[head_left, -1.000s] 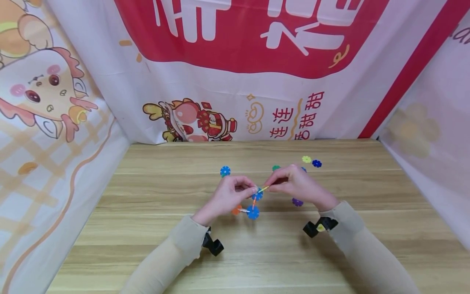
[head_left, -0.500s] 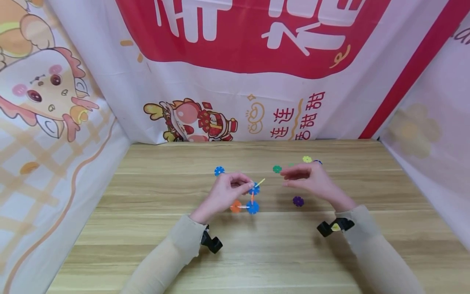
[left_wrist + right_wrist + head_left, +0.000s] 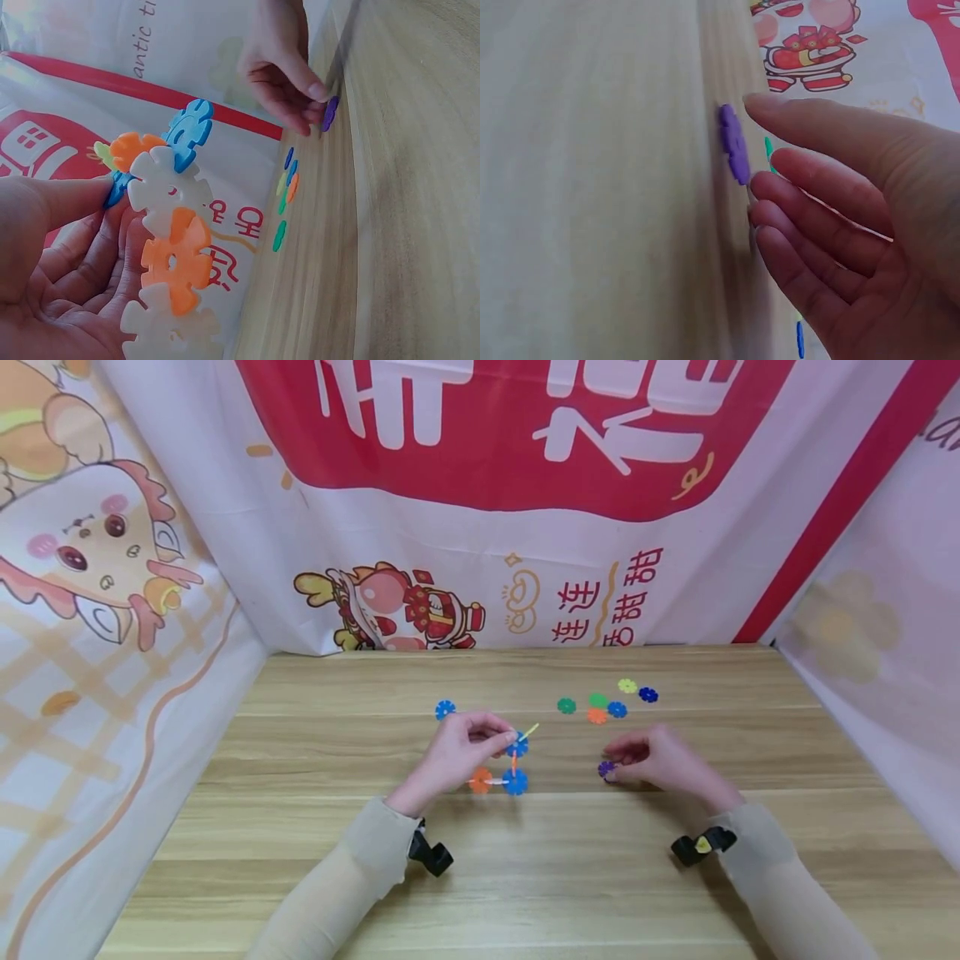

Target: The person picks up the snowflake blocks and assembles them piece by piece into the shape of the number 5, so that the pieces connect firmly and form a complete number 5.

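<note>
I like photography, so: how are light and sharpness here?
Head view: soft, even light, a shadow beside the right sleeve; left wrist view: washed-out top-left corner; right wrist view: soft-looking tabletop, shadow below the purple disc.

The left hand (image 3: 467, 752) pinches a blue disc (image 3: 518, 747) in a linked chain (image 3: 516, 787), whose orange disc (image 3: 480, 783) shows just nearside of that hand. The right hand (image 3: 666, 764)'s fingertips are at a purple disc (image 3: 604, 769); beyond this hand, six loose discs (image 3: 598, 700) lie on the desk (image 3: 540, 877).
</note>
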A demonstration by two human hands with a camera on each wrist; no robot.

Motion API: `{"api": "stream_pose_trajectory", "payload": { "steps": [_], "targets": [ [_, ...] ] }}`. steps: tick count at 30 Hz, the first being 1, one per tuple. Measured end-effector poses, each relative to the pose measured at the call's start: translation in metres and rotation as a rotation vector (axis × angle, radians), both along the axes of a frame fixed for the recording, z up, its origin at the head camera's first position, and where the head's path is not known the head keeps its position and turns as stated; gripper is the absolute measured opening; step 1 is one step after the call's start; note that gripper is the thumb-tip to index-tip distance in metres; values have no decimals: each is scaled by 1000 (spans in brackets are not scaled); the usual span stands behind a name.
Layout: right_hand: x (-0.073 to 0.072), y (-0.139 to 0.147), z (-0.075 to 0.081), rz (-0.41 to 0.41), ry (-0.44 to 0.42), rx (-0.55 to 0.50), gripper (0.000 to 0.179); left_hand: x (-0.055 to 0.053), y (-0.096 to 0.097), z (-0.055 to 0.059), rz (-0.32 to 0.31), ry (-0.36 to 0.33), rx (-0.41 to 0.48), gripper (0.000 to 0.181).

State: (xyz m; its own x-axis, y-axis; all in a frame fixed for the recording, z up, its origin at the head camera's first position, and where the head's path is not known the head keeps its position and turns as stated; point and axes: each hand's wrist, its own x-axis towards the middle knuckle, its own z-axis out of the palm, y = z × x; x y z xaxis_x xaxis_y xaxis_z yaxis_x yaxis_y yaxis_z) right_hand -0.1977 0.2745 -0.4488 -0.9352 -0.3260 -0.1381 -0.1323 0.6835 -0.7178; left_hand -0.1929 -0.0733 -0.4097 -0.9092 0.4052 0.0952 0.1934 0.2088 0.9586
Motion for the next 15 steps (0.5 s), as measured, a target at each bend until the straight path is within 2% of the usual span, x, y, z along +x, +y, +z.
{"api": "stream_pose_trajectory", "payload": {
  "steps": [6,15],
  "targets": [
    [2,-1,-3,21,46,34,32,-2,-1,-1,-4,-10,-1,14],
    [0,-2,-2,13,2,60,28,-1,1,-2,-13,-6,-14,13]
  ]
}}
